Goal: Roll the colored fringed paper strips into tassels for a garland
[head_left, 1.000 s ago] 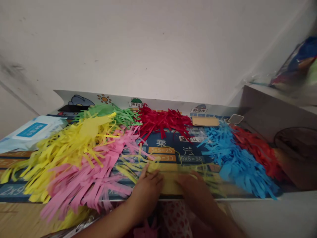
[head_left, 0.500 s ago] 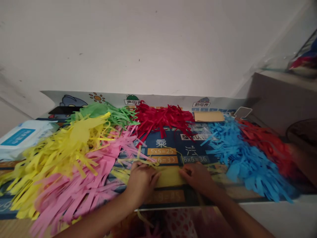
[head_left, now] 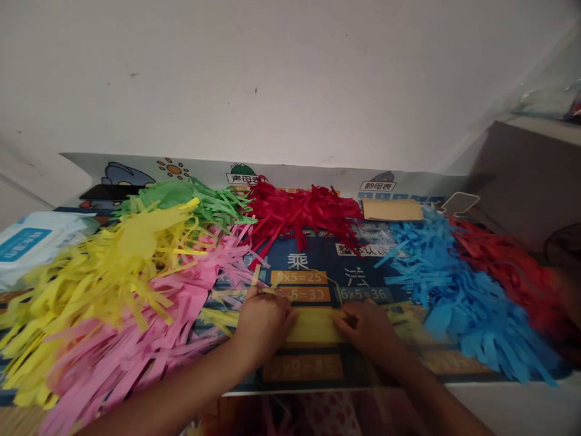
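L hand [head_left: 264, 320] & R hand [head_left: 368, 328] each pinched an end of yellow fringed paper [head_left: 314, 325], btwn them on/above printed mat [head_left: 324, 259] (couldn't tell which); pink fringe [head_left: 179, 327] to L, blue fringe [head_left: 472, 297] to R.

The yellow sheet [head_left: 313, 325] is thin, translucent, matt and tissue-like. The yellow fringe [head_left: 136, 239], pink fringe [head_left: 179, 297], green fringe [head_left: 170, 194] and blue fringe [head_left: 458, 297] consist of matt, paper-like strips with a crumpled surface. The dark red fringe [head_left: 304, 212] shows a slight sheen. The packet [head_left: 59, 239] is creased plastic film. The tan pad [head_left: 393, 210] is smooth, matt and card-like. The printed mat [head_left: 284, 247] is smooth. The tabletop [head_left: 18, 421] shows pale wood grain. The wall [head_left: 272, 133] is matt, with small specks.
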The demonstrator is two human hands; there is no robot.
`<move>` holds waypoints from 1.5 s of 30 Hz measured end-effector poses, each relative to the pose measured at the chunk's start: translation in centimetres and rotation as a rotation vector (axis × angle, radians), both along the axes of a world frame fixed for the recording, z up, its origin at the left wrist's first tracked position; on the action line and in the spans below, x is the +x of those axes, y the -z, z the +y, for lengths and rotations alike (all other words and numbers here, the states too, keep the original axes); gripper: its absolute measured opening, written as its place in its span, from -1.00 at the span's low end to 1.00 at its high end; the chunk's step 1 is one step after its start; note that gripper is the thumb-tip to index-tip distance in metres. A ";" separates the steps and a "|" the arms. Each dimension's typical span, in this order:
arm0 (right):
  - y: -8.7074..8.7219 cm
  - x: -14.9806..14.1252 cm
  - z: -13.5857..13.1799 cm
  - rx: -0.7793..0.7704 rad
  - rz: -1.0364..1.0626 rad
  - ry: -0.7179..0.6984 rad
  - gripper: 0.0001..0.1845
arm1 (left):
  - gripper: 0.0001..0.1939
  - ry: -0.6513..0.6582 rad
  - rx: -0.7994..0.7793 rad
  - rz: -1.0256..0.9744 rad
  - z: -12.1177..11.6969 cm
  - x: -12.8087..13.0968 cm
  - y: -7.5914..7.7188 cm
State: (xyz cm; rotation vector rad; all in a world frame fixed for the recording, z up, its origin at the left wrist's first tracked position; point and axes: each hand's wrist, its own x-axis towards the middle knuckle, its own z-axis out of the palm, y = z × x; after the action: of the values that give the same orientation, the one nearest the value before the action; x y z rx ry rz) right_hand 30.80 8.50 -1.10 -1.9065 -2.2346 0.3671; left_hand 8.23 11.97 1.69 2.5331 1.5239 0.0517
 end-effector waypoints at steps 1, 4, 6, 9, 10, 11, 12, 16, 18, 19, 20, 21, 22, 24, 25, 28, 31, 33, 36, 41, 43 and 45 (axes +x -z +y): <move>0.1 0.0 0.1 0.009 -0.002 0.003 -0.73 | -0.73 0.004 0.015 0.004 0.0 0.0 0.1; -0.1 0.2 0.4 0.008 -0.010 0.010 -0.73 | -0.76 0.017 0.047 -0.004 0.0 0.0 0.2; -0.6 0.7 0.5 0.007 -0.023 0.031 -0.77 | -0.84 0.044 0.103 -0.019 0.1 0.0 0.2; -1.7 1.3 -0.4 0.194 -0.070 0.139 -0.91 | -0.95 0.260 0.226 -0.004 0.5 0.0 0.2; -1.9 1.1 -1.0 0.307 -0.068 0.132 -0.80 | -0.96 0.372 0.252 0.017 0.6 0.0 0.1; -2.0 0.8 -1.8 0.408 -0.046 0.072 -0.72 | -0.97 0.483 0.259 0.047 0.7 0.0 0.0; -1.9 0.3 -2.6 0.475 -0.008 -0.025 -0.67 | -0.96 0.577 0.251 0.078 0.7 0.1 -0.2; -1.1 -1.5 -4.1 0.328 0.163 -0.333 -0.62 | -0.89 0.675 0.238 0.192 -0.5 0.4 -1.1; -0.9 -1.3 -3.7 0.234 0.188 -0.344 -0.63 | -0.77 0.630 0.258 0.230 -1.3 0.7 -1.3; -0.9 -0.9 -3.2 0.212 0.193 -0.352 -0.63 | -0.74 0.607 0.264 0.239 -1.6 0.7 -1.2; -1.0 -0.4 -2.8 0.202 0.196 -0.358 -0.61 | -0.75 0.586 0.262 0.239 -1.8 0.7 -1.1; -1.0 0.1 -2.5 0.203 0.200 -0.362 -0.60 | -0.78 0.567 0.253 0.229 -1.9 0.6 -0.9; -1.0 0.6 -2.2 0.208 0.210 -0.359 -0.59 | -0.81 0.540 0.239 0.211 -1.9 0.4 -0.7; -0.9 1.3 -1.8 0.222 0.244 -0.342 -0.57 | -0.81 0.470 0.213 0.137 -1.7 -0.2 -0.3; -0.8 1.6 -1.8 0.224 0.262 -0.337 -0.56 | -0.81 0.431 0.205 0.080 -1.5 -0.5 -0.1; -0.6 1.9 -1.6 0.229 0.291 -0.353 -0.60 | -0.79 0.353 0.202 -0.097 -1.4 -1.6 0.2; -0.4 2.1 -0.9 0.193 0.291 -0.365 -0.83 | -0.79 0.340 0.199 -0.188 -1.4 -2.3 0.3; -0.3 2.3 -0.1 0.155 0.292 -0.340 -0.93 | -0.82 0.315 0.174 -0.242 -1.1 -2.6 0.4; -0.3 2.3 0.9 0.130 0.276 -0.273 -0.89 | -0.74 0.241 0.136 -0.309 -0.4 -2.6 0.6; -0.6 1.4 1.5 0.111 0.218 -0.154 -0.82 | -0.68 0.139 0.178 -0.321 0.3 -2.1 1.1; -0.6 1.1 1.5 0.103 0.203 -0.128 -0.81 | -0.70 0.131 0.176 -0.308 0.5 -2.0 1.3; -0.6 1.0 1.5 0.092 0.193 -0.108 -0.81 | -0.72 0.130 0.159 -0.294 0.7 -2.0 1.4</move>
State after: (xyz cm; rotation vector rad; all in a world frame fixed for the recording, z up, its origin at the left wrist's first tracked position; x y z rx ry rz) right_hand 31.85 10.00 -0.49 -1.6347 -2.1925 0.4359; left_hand 6.27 12.66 0.32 2.5936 1.2863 0.5224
